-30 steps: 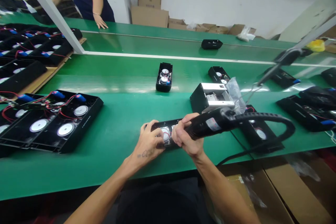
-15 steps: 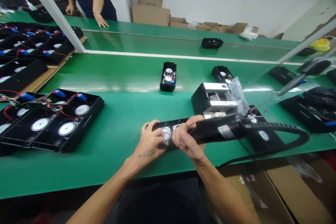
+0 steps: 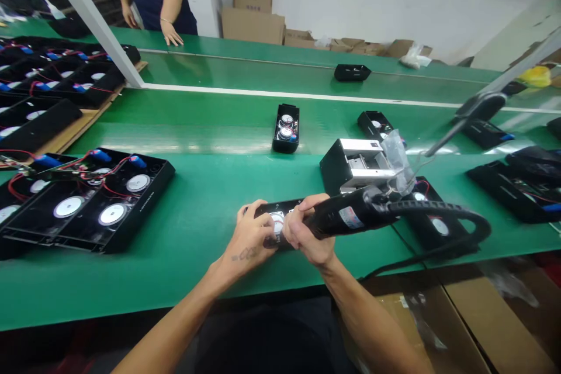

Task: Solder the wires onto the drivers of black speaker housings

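Observation:
A black speaker housing [image 3: 280, 207] with round white-backed speakers inside lies on the green bench before me. My left hand [image 3: 250, 232] grips its left end, fingers curled over the far edge and the thumb on the near side. Wrapped round the handle of a black corded electric screwdriver [image 3: 346, 214] is my right hand [image 3: 310, 232], over the housing's right half. The screwdriver lies tilted, its cable end to the right; its tip is hidden by my right hand. Just behind it stands a screw feeder [image 3: 335, 166], a black and silver box.
Open speaker housings [image 3: 144, 193] with red wires and blue parts stand at the left. Another housing [image 3: 286, 128] lies on the green conveyor [image 3: 210, 120]. A bent dark arm [image 3: 464, 120] hangs at the right. Across the line, a person's hand [image 3: 172, 35] rests on the green surface.
My right hand and the screwdriver have shifted a little left over the housing. The dark arm at right has swung left. The housing on the conveyor appears slightly further right.

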A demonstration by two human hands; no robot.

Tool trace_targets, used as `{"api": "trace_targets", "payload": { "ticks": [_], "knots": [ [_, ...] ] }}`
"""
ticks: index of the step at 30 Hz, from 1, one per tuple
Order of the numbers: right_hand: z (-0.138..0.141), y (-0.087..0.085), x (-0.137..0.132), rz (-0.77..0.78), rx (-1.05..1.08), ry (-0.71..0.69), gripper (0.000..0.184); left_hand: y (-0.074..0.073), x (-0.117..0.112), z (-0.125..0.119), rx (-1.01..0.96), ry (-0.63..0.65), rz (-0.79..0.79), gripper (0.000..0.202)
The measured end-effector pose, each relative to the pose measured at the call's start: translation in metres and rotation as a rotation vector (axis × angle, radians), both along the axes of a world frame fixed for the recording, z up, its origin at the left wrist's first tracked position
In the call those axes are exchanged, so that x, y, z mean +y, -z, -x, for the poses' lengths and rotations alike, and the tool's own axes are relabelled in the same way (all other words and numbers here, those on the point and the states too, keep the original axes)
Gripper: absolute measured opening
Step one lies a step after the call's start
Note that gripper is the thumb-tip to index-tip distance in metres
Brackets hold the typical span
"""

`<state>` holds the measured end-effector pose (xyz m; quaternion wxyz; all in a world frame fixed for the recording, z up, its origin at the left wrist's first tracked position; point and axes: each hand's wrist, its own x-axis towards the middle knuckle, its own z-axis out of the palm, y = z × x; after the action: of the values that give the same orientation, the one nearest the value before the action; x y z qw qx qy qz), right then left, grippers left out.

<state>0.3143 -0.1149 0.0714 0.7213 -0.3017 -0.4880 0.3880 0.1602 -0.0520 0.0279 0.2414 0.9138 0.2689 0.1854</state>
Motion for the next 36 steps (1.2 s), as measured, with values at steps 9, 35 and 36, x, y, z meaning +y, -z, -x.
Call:
{"api": "trace_targets", "payload": {
  "ticks": [9,35,36],
  "knots": [
    [-0.009,-0.015,-0.008,-0.066,0.026,-0.001,0.025,0.002,0.002,-0.001,0.013,-0.014,-0.033,0.015],
    [-0.131,-0.044,-0.033,0.120,-0.192,0.545,0.033,0.015,0.006,0.005,0.008,0.034,-0.165,0.014],
    [-0.120,-0.045,-0.036,0.092,-0.149,0.489,0.031,0.015,0.006,0.005,0.010,0.030,-0.161,0.014]
  ]
}}
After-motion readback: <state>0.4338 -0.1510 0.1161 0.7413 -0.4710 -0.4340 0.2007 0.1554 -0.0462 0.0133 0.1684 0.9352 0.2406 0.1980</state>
